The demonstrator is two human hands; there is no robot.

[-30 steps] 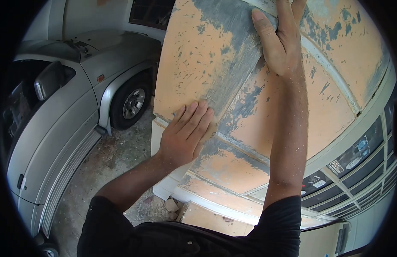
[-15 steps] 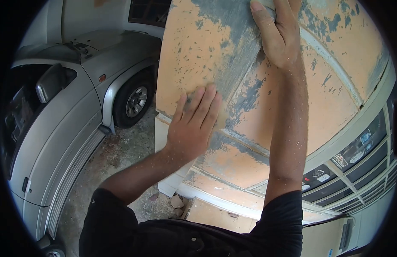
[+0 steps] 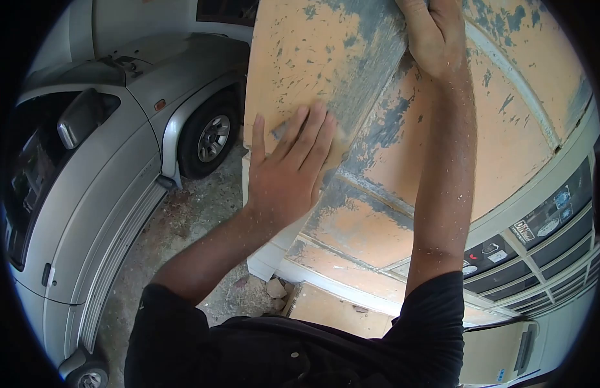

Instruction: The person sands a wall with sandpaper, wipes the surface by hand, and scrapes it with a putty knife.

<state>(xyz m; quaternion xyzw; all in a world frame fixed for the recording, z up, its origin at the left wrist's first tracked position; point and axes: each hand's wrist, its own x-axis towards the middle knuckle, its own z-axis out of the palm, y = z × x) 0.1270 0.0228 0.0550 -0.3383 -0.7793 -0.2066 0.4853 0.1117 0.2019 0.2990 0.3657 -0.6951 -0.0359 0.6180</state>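
My left hand (image 3: 283, 168) lies flat with its fingers spread on the left part of a peach-coloured surface (image 3: 300, 71) with grey scraped patches. Nothing shows between its palm and the surface. Higher up on the right, my right hand (image 3: 436, 35) reaches to the top edge of the view, beside a grey worn strip of the same surface. Its fingertips are cut off by the frame, so what it holds or touches there cannot be made out. White dust specks dot the right forearm.
A silver car (image 3: 106, 161) stands on the left, its front wheel (image 3: 214, 139) near the surface. Below lie broken stones (image 3: 276, 289) on a stained concrete floor (image 3: 177, 233). A window grille with stickers (image 3: 549, 223) runs along the right.
The view has shifted slightly, so the car and the surface sit differently in the frame. My left hand's fingers are spread a little wider, and more of my right hand is out of view.
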